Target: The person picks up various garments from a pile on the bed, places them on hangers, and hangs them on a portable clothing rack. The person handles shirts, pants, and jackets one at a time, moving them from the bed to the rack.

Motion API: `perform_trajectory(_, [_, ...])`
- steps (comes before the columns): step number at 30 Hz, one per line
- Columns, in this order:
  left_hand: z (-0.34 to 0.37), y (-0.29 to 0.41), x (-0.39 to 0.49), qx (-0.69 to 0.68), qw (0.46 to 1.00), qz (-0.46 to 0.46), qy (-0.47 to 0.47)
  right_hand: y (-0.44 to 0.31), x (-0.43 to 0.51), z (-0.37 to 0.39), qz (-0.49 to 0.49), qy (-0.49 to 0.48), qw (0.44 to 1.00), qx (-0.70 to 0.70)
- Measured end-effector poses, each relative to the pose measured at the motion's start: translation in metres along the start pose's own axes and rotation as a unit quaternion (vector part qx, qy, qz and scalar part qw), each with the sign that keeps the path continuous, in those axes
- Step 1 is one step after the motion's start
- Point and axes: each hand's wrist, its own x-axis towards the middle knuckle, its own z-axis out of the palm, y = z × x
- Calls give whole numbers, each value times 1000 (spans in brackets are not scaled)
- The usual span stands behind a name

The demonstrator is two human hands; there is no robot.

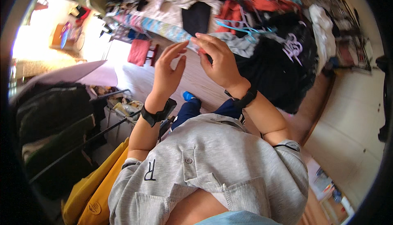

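Note:
My left hand (170,65) is raised in front of my chest, its fingers curved and thumb apart, with nothing in it. Close beside it is my right hand (219,60), also bent at the fingers and holding nothing that I can see. The fingertips of both nearly meet; I cannot tell whether they touch. Each wrist bears a black strap. Beyond my hands lies a bed (162,25) heaped with clothes, among them a black folded garment (196,17) and a red garment (228,13). Blue hangers (236,27) lie on the pile.
Black clothing (276,71) spills over the bed's side at right, with lilac hangers (293,48) on it. A red cloth (138,52) covers a small stool. At left are a rack's black bar (104,132), dark garments (55,111) and yellow garments (98,191). A white cabinet (347,117) stands right.

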Motion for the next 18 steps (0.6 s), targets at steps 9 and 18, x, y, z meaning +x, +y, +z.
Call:
perform_trajectory(9, [291,-10,58,0,976,-6,-219,199,-190,-181,287,66,942,-160])
perform_trajectory(18, [454,-95,110,103,965,62,-234,359,-321,-252,509,25,775,-375])
